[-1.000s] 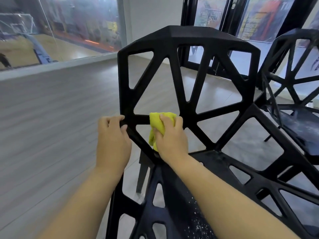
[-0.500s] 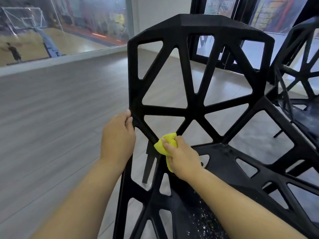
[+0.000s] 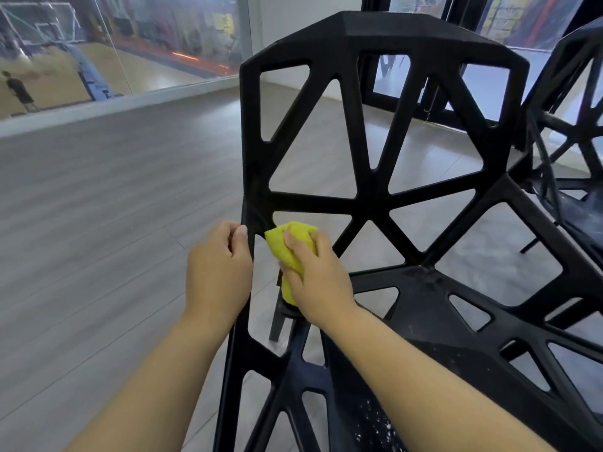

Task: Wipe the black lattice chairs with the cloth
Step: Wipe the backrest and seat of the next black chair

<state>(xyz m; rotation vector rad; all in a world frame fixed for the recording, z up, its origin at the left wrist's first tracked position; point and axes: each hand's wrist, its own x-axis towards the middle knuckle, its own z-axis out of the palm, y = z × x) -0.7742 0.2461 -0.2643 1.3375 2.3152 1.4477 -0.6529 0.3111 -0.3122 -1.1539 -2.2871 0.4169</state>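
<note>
1. Your right fingers (image 3: 290, 247) are curled tight round the yellow cloth (image 3: 277, 244). It is bunched up in your right hand (image 3: 318, 282).
2. The cloth is pressed on a slanted bar low on the left side of the near black chair (image 3: 368, 203). Your hand hides most of that bar.
3. The bar seems to run from up by your left hand (image 3: 217, 272) down and a little right, to the seat (image 3: 424, 305). So I think the wipe should go along that line, not across it.
4. Your left hand is just beside the cloth. Its fingers are curled on the chair's left edge and hold it steady.
5. The seat has white specks (image 3: 375, 425) near its front. They look like they need wiping too.
6. The second black chair (image 3: 571, 125) stands to the right, and no hand touches it.
</note>
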